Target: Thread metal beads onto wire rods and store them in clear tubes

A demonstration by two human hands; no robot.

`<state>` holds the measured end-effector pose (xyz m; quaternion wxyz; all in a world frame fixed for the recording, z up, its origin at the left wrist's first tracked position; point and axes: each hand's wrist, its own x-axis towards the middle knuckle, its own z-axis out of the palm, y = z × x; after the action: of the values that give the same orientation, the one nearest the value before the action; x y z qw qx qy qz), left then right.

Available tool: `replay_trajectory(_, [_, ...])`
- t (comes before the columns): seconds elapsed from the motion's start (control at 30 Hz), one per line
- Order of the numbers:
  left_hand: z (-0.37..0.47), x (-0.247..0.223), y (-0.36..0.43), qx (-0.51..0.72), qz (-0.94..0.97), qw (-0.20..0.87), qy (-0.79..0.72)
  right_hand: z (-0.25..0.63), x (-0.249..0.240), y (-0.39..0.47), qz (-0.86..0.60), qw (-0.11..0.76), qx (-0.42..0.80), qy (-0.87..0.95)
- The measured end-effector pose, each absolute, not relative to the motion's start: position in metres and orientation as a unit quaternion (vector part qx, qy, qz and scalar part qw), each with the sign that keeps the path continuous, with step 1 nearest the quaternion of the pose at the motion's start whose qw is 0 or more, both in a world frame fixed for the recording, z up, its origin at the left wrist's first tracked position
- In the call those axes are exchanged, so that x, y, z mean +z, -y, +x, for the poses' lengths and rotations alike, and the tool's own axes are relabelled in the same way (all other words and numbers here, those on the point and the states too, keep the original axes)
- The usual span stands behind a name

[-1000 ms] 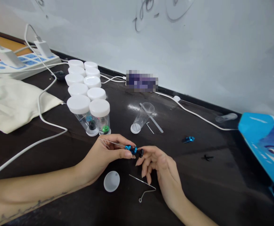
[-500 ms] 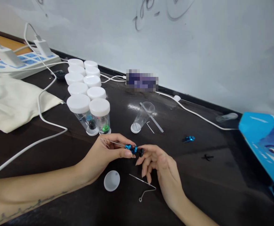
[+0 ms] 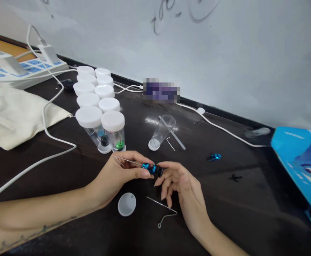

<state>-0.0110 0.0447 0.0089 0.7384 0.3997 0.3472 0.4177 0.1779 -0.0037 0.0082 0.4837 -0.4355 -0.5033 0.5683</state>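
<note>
Between its thumb and fingers, my left hand (image 3: 126,170) pinches a small blue and black cylindrical part (image 3: 148,168). Thin metal wires (image 3: 128,161) run back from that part across the palm. At its right end is a round black cap (image 3: 159,171), touched by the index fingertip of my right hand (image 3: 184,188). The other right fingers are loosely curled and spread, with nothing in them. Below the hands lie a bent metal wire with a looped end (image 3: 166,216) and a white round lid (image 3: 127,204).
Lidded clear jars (image 3: 113,122) stand in two rows at left. An uncapped clear tube (image 3: 162,131) lies behind the hands beside a hex key (image 3: 170,144). A blue part (image 3: 214,157), a black piece (image 3: 235,177) and a blue packet (image 3: 294,160) are to the right.
The black cap has moved in toward the blue body, narrowing the gap between them. My right index finger has shifted slightly left with it. My left hand keeps its pinch.
</note>
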Motion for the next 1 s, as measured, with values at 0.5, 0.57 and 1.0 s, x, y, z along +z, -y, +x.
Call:
replay_trajectory(0.5, [-0.0104, 0.0075, -0.045, 0.422, 0.402, 0.731, -0.355, 0.1785, 0.0081, 0.0038, -0.434, 0.481, 0.563, 0.514])
replay_trajectory(0.57, [-0.0104, 0.0074, -0.0449, 0.423, 0.4, 0.731, -0.356, 0.1782, 0.0081, 0.0038, -0.433, 0.481, 0.565, 0.511])
replay_trajectory(1.0, [-0.0112, 0.0076, -0.0444, 0.419, 0.408, 0.731, -0.351, 0.1783, 0.0096, 0.0039, -0.436, 0.479, 0.56, 0.517])
